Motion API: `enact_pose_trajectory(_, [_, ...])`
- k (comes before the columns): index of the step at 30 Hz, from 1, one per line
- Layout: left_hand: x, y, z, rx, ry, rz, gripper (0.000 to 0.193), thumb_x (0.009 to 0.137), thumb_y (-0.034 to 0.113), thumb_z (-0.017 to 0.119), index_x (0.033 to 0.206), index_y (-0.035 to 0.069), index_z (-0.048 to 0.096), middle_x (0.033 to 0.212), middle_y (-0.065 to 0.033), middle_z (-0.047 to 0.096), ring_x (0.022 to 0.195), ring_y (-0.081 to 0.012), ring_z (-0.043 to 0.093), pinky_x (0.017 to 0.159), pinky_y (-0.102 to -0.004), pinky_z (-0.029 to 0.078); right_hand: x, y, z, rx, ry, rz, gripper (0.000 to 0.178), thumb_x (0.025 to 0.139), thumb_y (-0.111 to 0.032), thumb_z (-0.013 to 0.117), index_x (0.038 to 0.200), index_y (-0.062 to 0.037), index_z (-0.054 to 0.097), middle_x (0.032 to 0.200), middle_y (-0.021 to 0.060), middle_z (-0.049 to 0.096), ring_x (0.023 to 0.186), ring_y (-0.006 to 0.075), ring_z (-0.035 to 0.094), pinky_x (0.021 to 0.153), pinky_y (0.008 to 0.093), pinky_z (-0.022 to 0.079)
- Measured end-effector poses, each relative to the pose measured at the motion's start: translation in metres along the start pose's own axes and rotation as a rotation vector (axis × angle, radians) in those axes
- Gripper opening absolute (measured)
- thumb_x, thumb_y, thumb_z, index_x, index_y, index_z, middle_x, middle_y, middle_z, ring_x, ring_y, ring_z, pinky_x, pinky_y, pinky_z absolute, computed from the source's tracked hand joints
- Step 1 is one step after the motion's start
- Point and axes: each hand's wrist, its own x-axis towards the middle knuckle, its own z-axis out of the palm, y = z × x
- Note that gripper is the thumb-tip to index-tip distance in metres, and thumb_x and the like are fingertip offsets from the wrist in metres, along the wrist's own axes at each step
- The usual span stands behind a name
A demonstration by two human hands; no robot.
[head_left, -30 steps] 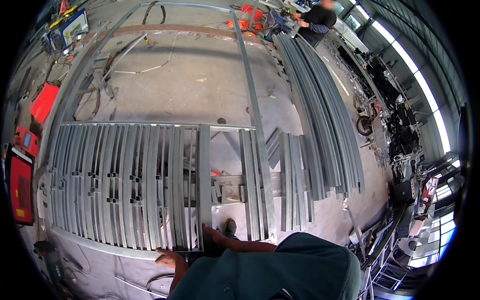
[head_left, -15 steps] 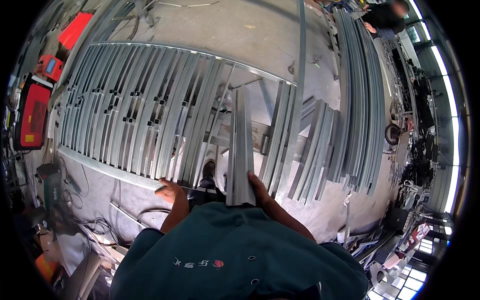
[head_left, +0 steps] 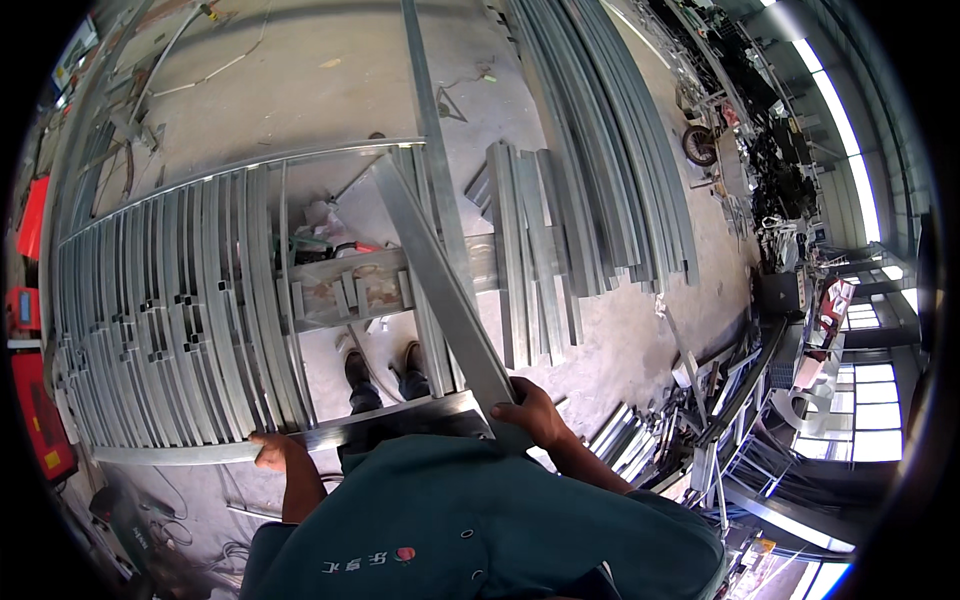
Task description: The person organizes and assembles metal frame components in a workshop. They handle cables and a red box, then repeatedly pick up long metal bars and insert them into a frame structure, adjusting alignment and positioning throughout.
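A long grey metal tube (head_left: pixel 445 295) slants across the middle, its near end beside my body and its far end over the far rail. My right hand (head_left: pixel 535 412) is closed round the near end of this tube. At the near rail (head_left: pixel 190 454) of a large metal frame, my left hand (head_left: pixel 272 452) grips the edge. Many parallel metal bars (head_left: pixel 170 290) fill the left part of the frame, with small dark-ended pieces between some of them. More bars (head_left: pixel 432 340) lie on its right side, partly hidden under the tube.
A bundle of short metal profiles (head_left: pixel 520 250) lies right of the frame, and long ones (head_left: pixel 600 150) stretch beyond it. A flat crosspiece (head_left: pixel 350 290) carries small metal pieces. Red machines (head_left: pixel 38 410) stand at the left edge. Scrap and stock (head_left: pixel 625 445) lie at the right.
My view has turned to the right. The tube in my right hand has swung from nearly straight ahead to a slant, far end leftward. My left hand stays at the near rail.
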Motion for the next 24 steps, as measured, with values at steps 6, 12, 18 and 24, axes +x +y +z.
enact_pose_trajectory(6, [-0.001, -0.001, -0.003, -0.064, -0.049, -0.003, 0.092, 0.082, 0.079, 0.046, 0.11, -0.009, 0.049, 0.1, -0.0322, 0.066, 0.091, -0.0471, 0.067, 0.078, -0.0558, 0.054, 0.021, 0.022, -0.065, -0.339, 0.418, 0.138, 0.072, 0.068, -0.035, 0.079, 0.122, 0.008, 0.056, 0.104, 0.0245, 0.068, 0.096, 0.0325, 0.068, 0.085, 0.0389, 0.052])
enact_pose_trajectory(12, [0.004, 0.002, 0.002, -0.015, 0.016, -0.04, 0.092, 0.08, 0.08, 0.047, 0.112, -0.005, 0.049, 0.103, -0.0321, 0.066, 0.095, -0.0462, 0.067, 0.082, -0.0544, 0.054, 0.092, 0.096, -0.139, -0.507, 0.662, 0.114, 0.063, 0.067, -0.043, 0.08, 0.107, 0.0008, 0.059, 0.098, 0.0216, 0.069, 0.092, 0.0409, 0.066, 0.083, 0.0467, 0.051])
enact_pose_trajectory(18, [0.004, -0.001, 0.006, -0.075, 0.008, -0.085, 0.089, 0.078, 0.08, 0.05, 0.108, -0.004, 0.051, 0.097, -0.0284, 0.068, 0.09, -0.0448, 0.068, 0.078, -0.0543, 0.055, 0.147, 0.142, -0.139, -0.626, 0.725, 0.126, 0.069, 0.065, -0.048, 0.078, 0.113, -0.0033, 0.056, 0.106, 0.0191, 0.066, 0.104, 0.0378, 0.061, 0.09, 0.0496, 0.048])
enact_pose_trajectory(24, [0.006, 0.009, -0.006, -0.127, -0.057, -0.072, 0.089, 0.08, 0.075, 0.052, 0.122, -0.003, 0.053, 0.107, -0.0263, 0.068, 0.098, -0.0428, 0.067, 0.087, -0.053, 0.053, 0.171, 0.159, -0.12, -0.737, 0.722, 0.276, 0.077, 0.068, -0.046, 0.075, 0.126, -0.0032, 0.048, 0.118, 0.0202, 0.06, 0.113, 0.0395, 0.056, 0.097, 0.0497, 0.047])
